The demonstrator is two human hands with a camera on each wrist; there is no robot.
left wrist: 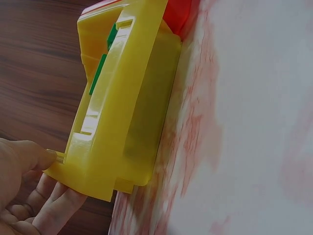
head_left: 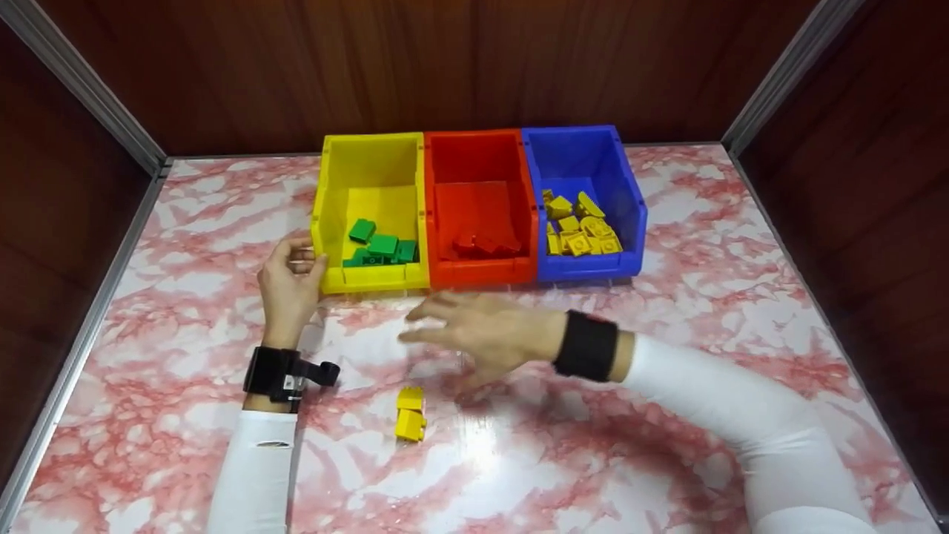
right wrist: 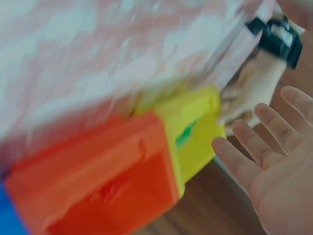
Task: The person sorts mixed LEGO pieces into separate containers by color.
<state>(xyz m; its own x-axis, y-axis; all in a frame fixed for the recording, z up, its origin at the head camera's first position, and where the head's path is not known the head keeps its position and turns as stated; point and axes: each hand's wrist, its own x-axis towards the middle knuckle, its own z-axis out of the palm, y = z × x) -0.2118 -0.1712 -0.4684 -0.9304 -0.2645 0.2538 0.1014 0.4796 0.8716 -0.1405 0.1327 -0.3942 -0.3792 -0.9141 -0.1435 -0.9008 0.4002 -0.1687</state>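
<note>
My left hand (head_left: pixel 288 285) grips the left front corner of the yellow bin (head_left: pixel 374 279). The left wrist view shows its thumb on the rim and its fingers curled beneath the edge. Green blocks (head_left: pixel 383 245) lie in that bin. My right hand (head_left: pixel 493 330), blurred, is over the table in front of the red bin (head_left: pixel 482 271); the right wrist view shows its fingers spread and the palm bare. Two yellow blocks (head_left: pixel 410 414) lie end to end on the table, nearer the front than the right hand.
Red blocks (head_left: pixel 485 244) lie in the red bin. The blue bin (head_left: pixel 630 222) on the right holds several yellow blocks (head_left: pixel 578 241). All three bins stand side by side near the back wall (head_left: pixel 445 67) on a red-and-white marbled table (head_left: pixel 712 297). Dark wooden panels enclose the sides.
</note>
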